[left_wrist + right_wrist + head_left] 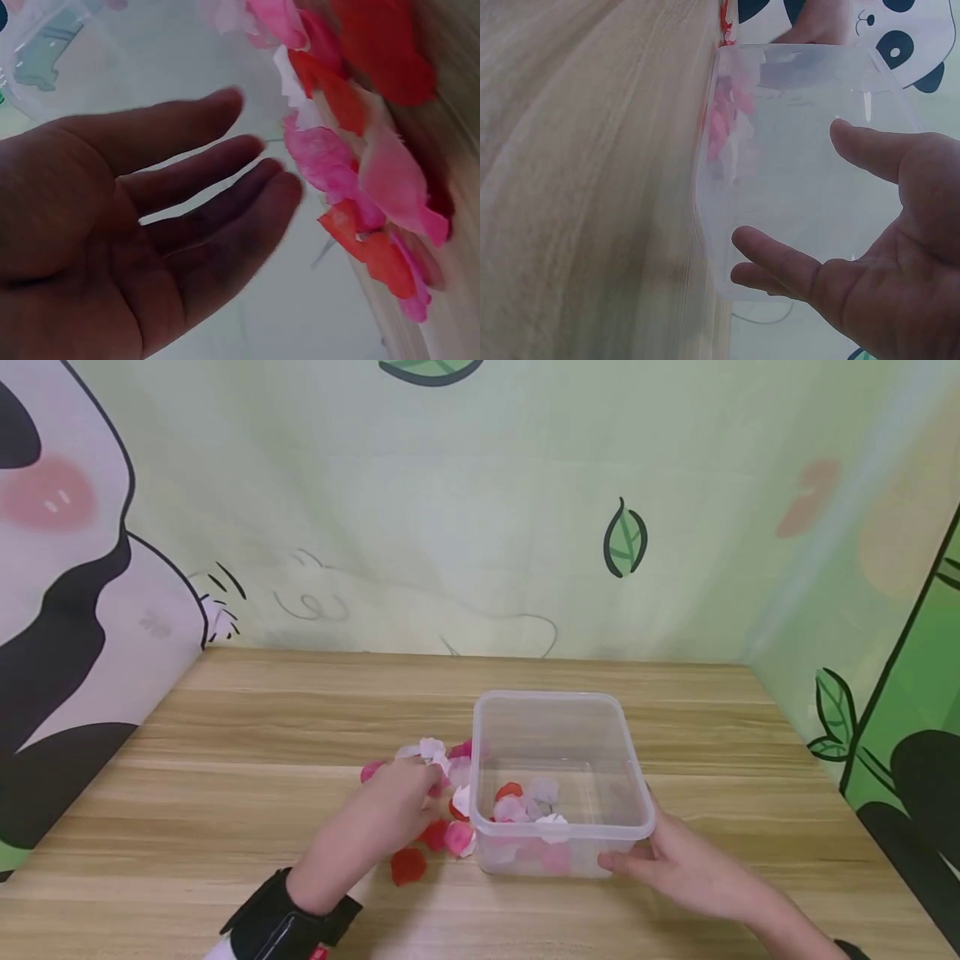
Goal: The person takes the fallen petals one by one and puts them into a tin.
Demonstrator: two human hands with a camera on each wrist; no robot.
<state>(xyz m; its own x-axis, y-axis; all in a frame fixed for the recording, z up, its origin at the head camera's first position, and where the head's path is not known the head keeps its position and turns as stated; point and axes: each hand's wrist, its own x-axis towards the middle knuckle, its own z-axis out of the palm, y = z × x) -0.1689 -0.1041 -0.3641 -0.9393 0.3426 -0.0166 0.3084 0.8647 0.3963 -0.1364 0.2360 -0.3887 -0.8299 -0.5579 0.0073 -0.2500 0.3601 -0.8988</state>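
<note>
A clear plastic box [551, 731] without a lid stands upright on the wooden table, with several white, pink and red artificial petals [512, 810] at its left inside. Just left of it lies a loose heap of petals [459, 837] in the same colours. My left hand [393, 806] reaches down over this heap. In the left wrist view its fingers [232, 247] are loosely bent beside the petals, with nothing between them and the thumb. Against the box's right side rests my right hand [678, 864], its thumb by the front corner; in the right wrist view its fingers [780, 262] spread along the wall.
The wooden table [300, 710] runs back to a printed cloth backdrop [450, 527] with leaves and a panda. A red petal [408, 866] lies at the front of the heap. Cloth walls flank the table on both sides.
</note>
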